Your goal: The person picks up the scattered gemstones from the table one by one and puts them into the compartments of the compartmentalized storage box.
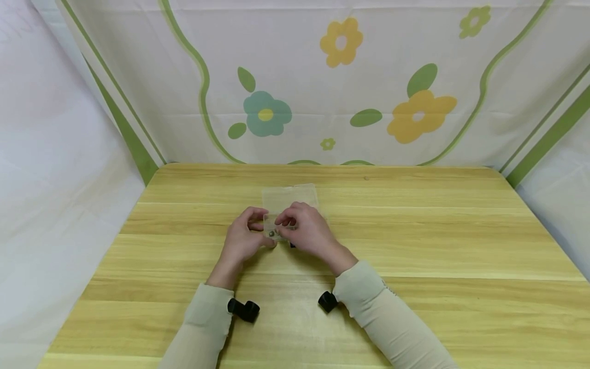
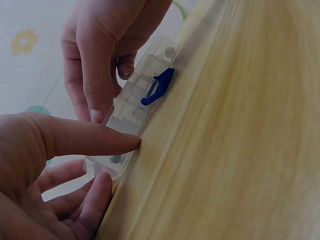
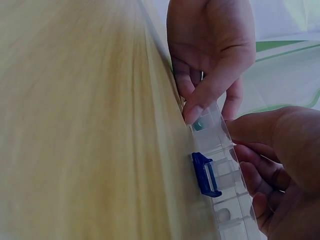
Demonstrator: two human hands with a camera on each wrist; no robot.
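A small clear plastic compartment box sits on the table with its lid raised or folded to the far side. A blue latch is on its near side. My left hand grips the box's left end, thumb on the near wall and fingers behind. My right hand is over the box, fingers curled and fingertips down at the compartments; whether they pinch anything is hidden. In the head view, a small dark round piece lies in a left compartment. Other small round shapes show through the wall in the left wrist view.
The wood-grain table extends around the box. A white cloth with printed flowers hangs behind the table's far edge. Black wrist cameras are worn at both sleeve cuffs. A tiny speck lies near the back edge.
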